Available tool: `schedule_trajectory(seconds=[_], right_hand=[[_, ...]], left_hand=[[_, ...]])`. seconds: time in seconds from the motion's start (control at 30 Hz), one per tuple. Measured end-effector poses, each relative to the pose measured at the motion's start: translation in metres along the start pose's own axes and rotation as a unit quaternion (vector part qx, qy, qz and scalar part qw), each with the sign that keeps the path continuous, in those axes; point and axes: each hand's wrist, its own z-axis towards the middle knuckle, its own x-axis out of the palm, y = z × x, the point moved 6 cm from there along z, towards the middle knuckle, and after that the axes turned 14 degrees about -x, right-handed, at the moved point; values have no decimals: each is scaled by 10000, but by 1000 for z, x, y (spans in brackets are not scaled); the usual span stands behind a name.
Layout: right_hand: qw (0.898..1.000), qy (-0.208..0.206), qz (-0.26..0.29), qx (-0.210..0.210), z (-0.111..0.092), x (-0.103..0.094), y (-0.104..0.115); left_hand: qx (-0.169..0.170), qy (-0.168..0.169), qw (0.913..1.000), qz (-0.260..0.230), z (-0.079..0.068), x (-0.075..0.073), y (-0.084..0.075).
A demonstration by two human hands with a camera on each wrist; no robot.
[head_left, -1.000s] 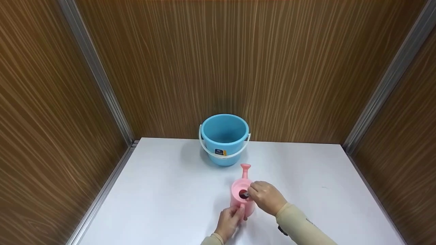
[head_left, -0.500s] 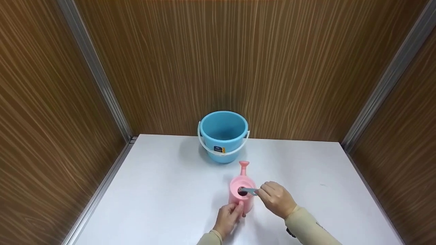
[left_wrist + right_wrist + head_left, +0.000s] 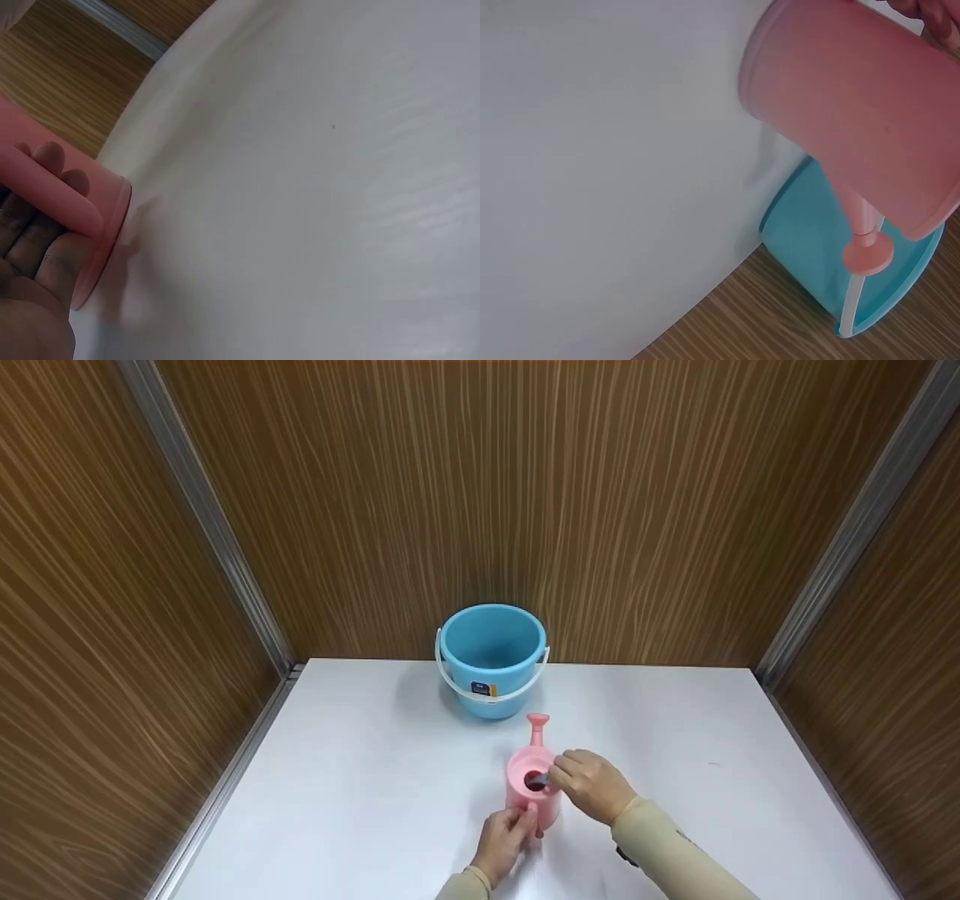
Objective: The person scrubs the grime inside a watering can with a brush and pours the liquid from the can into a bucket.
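Observation:
A pink watering can [image 3: 551, 808] stands upright on the white table, its spout pointing toward the back. My left hand [image 3: 501, 840] grips its handle; in the left wrist view the fingers [image 3: 51, 156] pass behind the handle [image 3: 56, 195]. Over the can's top, my right hand [image 3: 594, 787] holds a tool with a grey-blue handle [image 3: 541, 780]. The tool's far end goes down into the round top opening, hidden inside, and I cannot tell its kind. From the right wrist, the can body [image 3: 855, 112] fills the upper right, while the tool is out of sight.
Behind the can, a light blue bucket [image 3: 506, 681] stands with its white handle [image 3: 491, 700] hanging at the front. A wood-grain wall [image 3: 495, 495] rises behind the white table [image 3: 352, 780], with panels and metal posts at both sides.
Half a second ago my right hand was farther right, with more of the tool's handle showing; it has moved back left to the can's opening. My left hand keeps its grip.

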Motion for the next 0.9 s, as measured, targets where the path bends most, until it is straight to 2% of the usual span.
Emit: schedule_trajectory(seconds=[0.13, 0.33, 0.5, 0.6, 0.77, 0.9], right_hand=[[9994, 294, 155, 125, 3, 5, -2], [9995, 152, 166, 214, 1, -1, 0], [9968, 151, 427, 665, 2, -14, -7], [9916, 129, 828, 983, 4, -21, -15], [9813, 4, 1380, 1344, 8, -21, -21], [9652, 4, 1898, 1800, 10, -14, -22]], left_hand=[[-99, 60, 9997, -233, 1, 3, 2], [-100, 22, 9997, -205, -1, 3, 4], [-149, -1, 9998, -140, 15, 3, 22], [-146, -38, 9998, -159, 23, 3, 31], [-250, -10, 9995, -189, 24, 2, 32], [-266, 31, 9995, -136, 25, 3, 33]])
